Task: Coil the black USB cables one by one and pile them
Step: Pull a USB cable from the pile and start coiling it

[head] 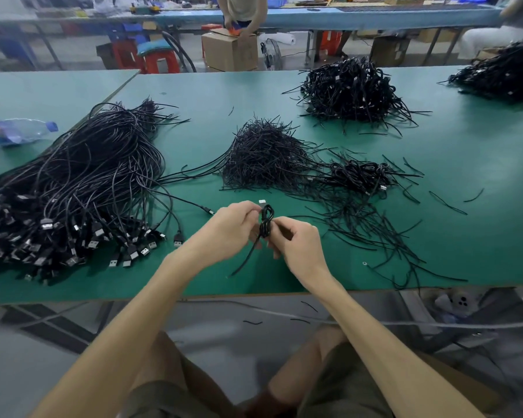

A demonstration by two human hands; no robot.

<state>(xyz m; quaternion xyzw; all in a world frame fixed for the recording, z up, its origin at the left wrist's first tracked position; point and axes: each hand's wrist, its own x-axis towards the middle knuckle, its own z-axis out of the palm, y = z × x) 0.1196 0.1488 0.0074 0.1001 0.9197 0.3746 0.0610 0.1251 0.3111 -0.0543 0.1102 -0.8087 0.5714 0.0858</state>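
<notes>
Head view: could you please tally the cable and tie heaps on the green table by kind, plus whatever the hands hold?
Heap of uncoiled USB cables: 1
Heap of black ties: 1
Piles of coiled cables: 3
Coiled cable in left hand and right hand: 1
Total: 6

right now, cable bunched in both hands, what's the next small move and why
Probably wind the loose tail round the middle of the coiled USB cable: left hand and right hand pinch it there, yet that tail hangs down to the green table.
</notes>
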